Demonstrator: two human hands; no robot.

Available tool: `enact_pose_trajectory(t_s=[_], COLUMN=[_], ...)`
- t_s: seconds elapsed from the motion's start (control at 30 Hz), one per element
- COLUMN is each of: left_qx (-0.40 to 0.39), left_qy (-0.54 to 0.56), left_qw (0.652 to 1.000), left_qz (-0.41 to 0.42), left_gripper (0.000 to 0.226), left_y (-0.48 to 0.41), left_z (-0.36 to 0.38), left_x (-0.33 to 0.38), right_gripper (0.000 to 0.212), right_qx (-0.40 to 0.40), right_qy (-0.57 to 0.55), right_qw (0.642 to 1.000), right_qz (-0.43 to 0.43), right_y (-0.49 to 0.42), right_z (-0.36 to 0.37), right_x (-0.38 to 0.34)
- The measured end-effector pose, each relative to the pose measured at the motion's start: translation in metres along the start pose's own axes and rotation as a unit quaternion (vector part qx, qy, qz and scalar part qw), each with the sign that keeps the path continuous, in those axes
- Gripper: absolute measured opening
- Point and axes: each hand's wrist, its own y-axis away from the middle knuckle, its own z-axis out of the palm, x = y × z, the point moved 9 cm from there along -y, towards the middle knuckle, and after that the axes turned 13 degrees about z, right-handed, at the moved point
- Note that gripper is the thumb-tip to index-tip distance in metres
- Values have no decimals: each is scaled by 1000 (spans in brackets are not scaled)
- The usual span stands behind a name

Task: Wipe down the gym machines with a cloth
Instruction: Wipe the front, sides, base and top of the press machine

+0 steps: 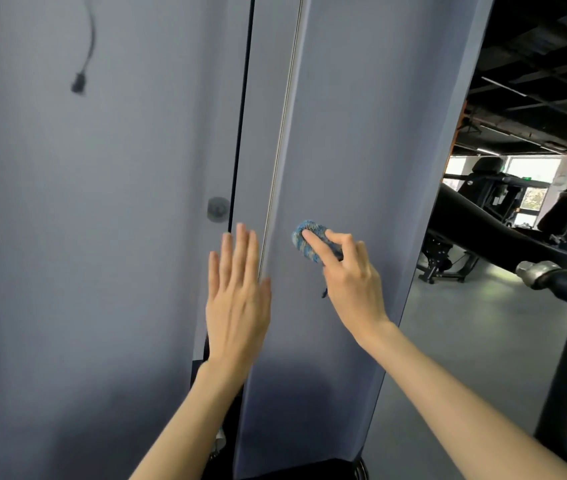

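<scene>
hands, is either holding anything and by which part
Right hand grips the bunched blue cloth at its lower right end, index finger across it. Left hand holds nothing.

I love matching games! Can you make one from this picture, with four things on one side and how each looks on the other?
Things:
1. cloth
2. left hand
3. cable
4. right hand

How it looks:
A. black, hanging at the upper left
B. flat, fingers straight
C. blue, bunched up
D. holding the cloth

Pairs: 1-C, 2-B, 3-A, 4-D
</scene>
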Motion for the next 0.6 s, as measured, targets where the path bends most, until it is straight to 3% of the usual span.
enact_pose_trajectory(t_s=[0.13, 0.3, 0.6], left_qx=[-71, -41, -41], left_qy=[65, 124, 175], left_qw=[994, 984, 977], left_qz=[-45, -118, -114], left_gripper=[71, 64, 68], left_y=[38, 55, 61], left_z=[36, 33, 42], left_x=[4, 4, 13], right_gripper=[88, 63, 65], right_qx=[-2, 8, 2], right_qy=[-16, -57, -94], right_qw=[995, 952, 973], right_qz=[95, 300, 210], right_y=[1, 17, 32], right_z=[1, -1, 2], right_x=[24, 72, 27])
